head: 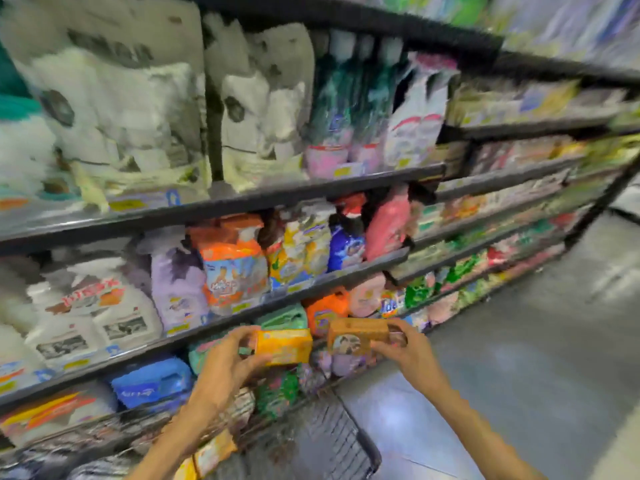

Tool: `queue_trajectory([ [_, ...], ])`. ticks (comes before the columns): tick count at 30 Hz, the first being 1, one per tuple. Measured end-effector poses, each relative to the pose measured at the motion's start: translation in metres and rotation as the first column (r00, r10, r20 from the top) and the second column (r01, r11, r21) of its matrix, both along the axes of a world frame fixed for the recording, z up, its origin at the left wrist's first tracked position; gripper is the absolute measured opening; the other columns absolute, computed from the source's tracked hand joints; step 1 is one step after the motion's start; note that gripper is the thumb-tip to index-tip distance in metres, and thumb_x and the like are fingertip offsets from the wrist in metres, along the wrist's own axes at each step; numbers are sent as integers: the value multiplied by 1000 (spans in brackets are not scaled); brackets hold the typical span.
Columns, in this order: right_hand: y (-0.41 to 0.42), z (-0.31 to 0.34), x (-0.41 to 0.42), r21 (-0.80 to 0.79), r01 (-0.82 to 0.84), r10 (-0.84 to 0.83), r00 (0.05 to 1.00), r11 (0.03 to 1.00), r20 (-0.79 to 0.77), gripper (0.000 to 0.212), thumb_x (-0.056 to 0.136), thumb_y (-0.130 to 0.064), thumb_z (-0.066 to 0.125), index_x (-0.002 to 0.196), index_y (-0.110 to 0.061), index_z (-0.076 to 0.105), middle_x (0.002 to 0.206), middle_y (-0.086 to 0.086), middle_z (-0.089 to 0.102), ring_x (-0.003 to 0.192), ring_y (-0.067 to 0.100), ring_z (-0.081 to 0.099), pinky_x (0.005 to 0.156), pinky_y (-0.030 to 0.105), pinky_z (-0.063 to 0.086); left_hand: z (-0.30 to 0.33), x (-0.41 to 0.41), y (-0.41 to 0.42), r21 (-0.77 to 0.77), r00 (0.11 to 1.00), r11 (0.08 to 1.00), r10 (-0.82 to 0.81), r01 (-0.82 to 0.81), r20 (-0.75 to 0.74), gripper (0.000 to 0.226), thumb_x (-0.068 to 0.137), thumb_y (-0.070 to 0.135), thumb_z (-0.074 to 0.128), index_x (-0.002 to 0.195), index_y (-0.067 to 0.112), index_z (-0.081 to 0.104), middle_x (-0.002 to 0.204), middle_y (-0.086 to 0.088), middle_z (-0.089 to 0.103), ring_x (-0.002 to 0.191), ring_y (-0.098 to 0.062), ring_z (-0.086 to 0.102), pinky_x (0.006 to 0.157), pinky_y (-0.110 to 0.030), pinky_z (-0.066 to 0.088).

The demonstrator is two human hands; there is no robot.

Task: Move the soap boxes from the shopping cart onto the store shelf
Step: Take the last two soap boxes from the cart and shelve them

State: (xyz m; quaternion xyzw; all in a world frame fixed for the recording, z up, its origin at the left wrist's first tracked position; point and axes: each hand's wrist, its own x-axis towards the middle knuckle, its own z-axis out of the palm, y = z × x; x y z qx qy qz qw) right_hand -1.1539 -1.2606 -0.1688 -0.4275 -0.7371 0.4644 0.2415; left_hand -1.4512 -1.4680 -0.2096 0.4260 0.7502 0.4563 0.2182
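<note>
Wire cart (pixel 332 434), hands (pixel 228 358) gripping 2 soap boxes (pixel 284 346), labels unreadable.

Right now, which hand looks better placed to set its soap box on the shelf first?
Probably the left hand. Its orange box is held up just below a shelf edge, while the right hand holds its brown box farther out, toward the aisle.
</note>
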Motion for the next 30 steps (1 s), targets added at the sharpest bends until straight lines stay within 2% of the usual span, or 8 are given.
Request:
queue_trajectory([
  [3,17,38,52,78,126,-125,992,989,-20,39,73,-7,86,106,-18,70,89,-4,77,82,2,71,75,19,53,39,31,50,43,992,995,-83,88,-95,56,67,46,89,115,28,67,98,7,72,94,3,64,78,-10,47],
  [6,39,64,106,117,208,-201,977,971,-67,41,71,-5,86,107,-14,70,89,-2,77,78,1,70,72,15,52,68,68,99,71,983,985,-148,156,-110,52,68,42,88,113,35,64,101,8,72,96,3,66,82,-19,52],
  [8,55,74,140,129,247,-236,967,960,-95,41,71,-9,88,104,-22,69,86,-5,77,78,4,71,71,15,53,83,98,127,94,976,976,-187,198,-110,49,70,33,89,113,30,65,98,4,73,91,1,67,78,-20,55],
  [12,92,98,215,111,306,-282,941,946,-188,36,75,-2,83,102,-19,67,81,-11,76,73,-3,68,68,10,50,108,173,189,119,963,959,-243,257,-120,45,72,25,89,111,29,67,98,6,75,92,-7,71,87,-40,58],
  [16,139,113,288,112,337,-308,926,935,-218,37,76,-1,82,107,-15,68,84,-11,76,77,-3,70,67,11,51,132,250,249,169,951,940,-271,295,-150,40,74,20,89,106,29,67,97,8,75,92,-8,71,87,-35,56],
  [21,196,139,364,130,347,-311,921,929,-236,38,76,-9,84,102,-30,67,84,-13,76,82,-1,71,69,15,53,165,333,315,221,943,920,-295,324,-154,37,78,15,86,109,22,66,95,8,75,86,-4,71,74,-10,51],
  [27,263,162,423,156,393,-346,902,906,-257,38,77,-11,84,105,-31,67,90,-13,76,86,2,72,70,19,55,199,388,387,257,935,901,-317,349,-160,36,82,22,83,113,27,65,104,5,73,86,-10,72,67,-27,57],
  [30,305,164,440,154,408,-361,895,900,-262,37,78,-12,84,106,-30,68,92,-13,76,89,6,72,73,23,57,209,400,429,268,935,900,-300,344,-191,37,82,28,83,114,29,65,105,11,73,90,-1,70,75,-23,56],
])
